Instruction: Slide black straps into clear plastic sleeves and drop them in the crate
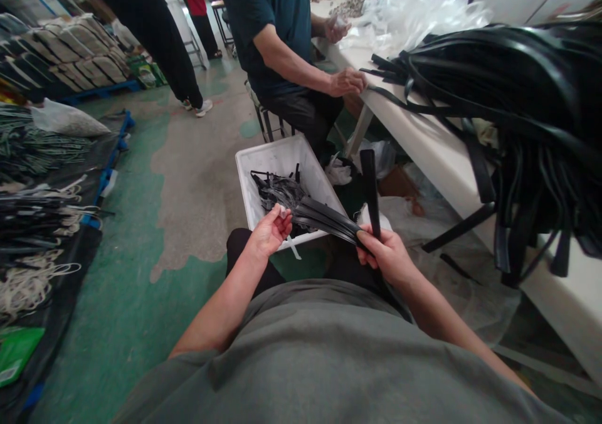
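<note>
My right hand [388,254] is closed around a bundle of flat black straps [327,216], thumb on top. The bundle fans out to the left, and one strap stands up above the hand. Close to its far end is my left hand [270,233], palm turned up, with its fingers curled and the thumb against the forefinger. Something small and white shows at those fingertips; I cannot make out what it is. Beneath the straps, in front of my knees, stands a white plastic bin [245,176] with a tangle of black pieces [277,189] inside.
To the right, a large heap of black straps [508,79] hangs over the edge of a white table [451,160]. Clear plastic bags [414,10] lie farther back. A seated co-worker [273,47] touches a strap there. Pallets with bundled cords [42,223] stand at the left.
</note>
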Available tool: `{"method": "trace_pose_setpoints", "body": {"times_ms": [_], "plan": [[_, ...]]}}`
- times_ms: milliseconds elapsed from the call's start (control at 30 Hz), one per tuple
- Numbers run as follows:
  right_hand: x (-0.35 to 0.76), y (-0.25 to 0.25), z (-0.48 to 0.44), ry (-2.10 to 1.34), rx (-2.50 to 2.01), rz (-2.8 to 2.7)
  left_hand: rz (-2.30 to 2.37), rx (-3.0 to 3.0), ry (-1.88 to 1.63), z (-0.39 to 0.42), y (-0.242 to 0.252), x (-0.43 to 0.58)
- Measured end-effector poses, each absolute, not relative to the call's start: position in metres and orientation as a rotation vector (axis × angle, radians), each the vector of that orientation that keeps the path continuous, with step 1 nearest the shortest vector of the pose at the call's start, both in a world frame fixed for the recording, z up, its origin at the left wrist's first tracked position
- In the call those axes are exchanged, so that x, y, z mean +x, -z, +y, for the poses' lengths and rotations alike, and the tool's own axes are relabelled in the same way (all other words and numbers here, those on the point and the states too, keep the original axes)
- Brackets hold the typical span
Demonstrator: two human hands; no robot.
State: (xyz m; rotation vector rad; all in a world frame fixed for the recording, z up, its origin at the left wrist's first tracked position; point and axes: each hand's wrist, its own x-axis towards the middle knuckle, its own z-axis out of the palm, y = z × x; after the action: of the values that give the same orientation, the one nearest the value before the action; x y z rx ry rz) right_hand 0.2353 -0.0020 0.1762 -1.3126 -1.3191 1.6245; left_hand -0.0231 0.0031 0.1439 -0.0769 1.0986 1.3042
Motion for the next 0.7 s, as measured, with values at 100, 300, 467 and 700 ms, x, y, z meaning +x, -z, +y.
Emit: {"method": "trace_pose_setpoints", "body": {"times_ms": [100,300,467,700], "plan": [[0.233,-0.176,-0.002,-1.645,-1.306,-1.347,1.103,-0.068,-1.278,0.002,-0.144,-0.019],[0.232,-0.169,0.002,-1.618,-1.317,-1.427,1.091,-0.047,-1.229,-0.001,-0.141,-0.017],[0.234,-0.167,0.002,-1.523,-1.385,-1.543,1.124,-0.049,-1.218,-0.004,-0.136,-0.018],[0.230,-0.169,-0.005,-1.159,-1.393,-1.954,1.203,0.033,-1.178,-0.006,-0.128,-0.009]]}}
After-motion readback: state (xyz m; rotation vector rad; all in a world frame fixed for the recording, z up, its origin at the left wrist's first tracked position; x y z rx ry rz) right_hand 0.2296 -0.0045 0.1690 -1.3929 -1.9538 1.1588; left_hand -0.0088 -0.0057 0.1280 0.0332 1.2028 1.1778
